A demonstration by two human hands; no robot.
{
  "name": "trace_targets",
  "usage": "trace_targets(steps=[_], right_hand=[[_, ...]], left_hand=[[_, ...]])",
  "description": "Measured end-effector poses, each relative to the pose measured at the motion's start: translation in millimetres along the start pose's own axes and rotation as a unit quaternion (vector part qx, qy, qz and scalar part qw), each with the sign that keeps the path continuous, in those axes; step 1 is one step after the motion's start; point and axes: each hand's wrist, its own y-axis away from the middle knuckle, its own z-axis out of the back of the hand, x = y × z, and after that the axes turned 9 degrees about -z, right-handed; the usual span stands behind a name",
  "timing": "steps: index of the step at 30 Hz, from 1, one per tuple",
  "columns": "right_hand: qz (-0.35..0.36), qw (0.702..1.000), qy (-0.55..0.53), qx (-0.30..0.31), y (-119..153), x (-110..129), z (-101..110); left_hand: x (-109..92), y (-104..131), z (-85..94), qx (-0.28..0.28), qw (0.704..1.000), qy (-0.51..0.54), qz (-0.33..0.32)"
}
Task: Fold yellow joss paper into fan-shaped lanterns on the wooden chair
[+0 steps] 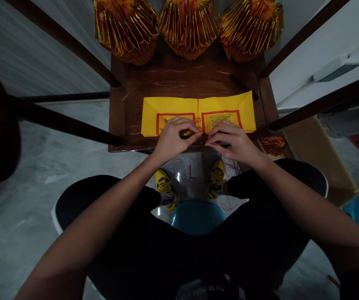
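A wide yellow sheet of joss paper (173, 104) lies on a dark wooden bench (173, 79), with red-bordered panels, gold patches and a red line down its middle. My left hand (176, 137) is closed in a pinch at the sheet's near edge, just left of centre. Opposite it, my right hand (233, 141) pinches the same edge right of centre, its fingertips close to the left thumb. Both hands partly cover the printed panels, and the exact spot under the fingertips is hidden.
Three pleated red-and-gold paper ornaments (188, 29) stand at the back of the bench. A dark pen-like stick (243, 86) lies behind the sheet, partly covered. Thin wooden posts rise at the sides. A cardboard box (320, 154) is at right, and a blue stool (198, 217) below.
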Motion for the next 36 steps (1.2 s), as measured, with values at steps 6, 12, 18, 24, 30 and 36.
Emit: trace_targets(steps=[6, 12, 18, 24, 30, 36], right_hand=[[0.013, 0.999, 0.023, 0.024, -0.7, 1.6, 0.3], [0.01, 0.998, 0.039, 0.037, -1.7, 2.1, 0.2], [0.018, 0.998, 0.047, 0.041, -2.0, 1.1, -0.9], [0.023, 0.997, 0.055, 0.043, -1.8, 1.2, -1.7], [0.045, 0.997, 0.056, 0.03, -2.4, -1.8, -4.2], [0.034, 0.997, 0.055, 0.039, -1.1, -4.5, -6.3]], left_hand=[[0.5, -2.9, -1.2, -0.016, 0.999, 0.028, 0.008], [2.3, -4.6, -2.2, -0.022, 0.997, 0.043, 0.055], [2.5, -7.0, -4.5, -0.028, 0.985, 0.133, 0.105], [0.1, -11.1, -2.4, -0.017, 0.984, 0.151, 0.095], [-5.5, -13.6, 3.0, 0.017, 0.991, 0.077, 0.113], [-6.4, -13.8, 1.7, 0.012, 0.992, 0.066, 0.107]])
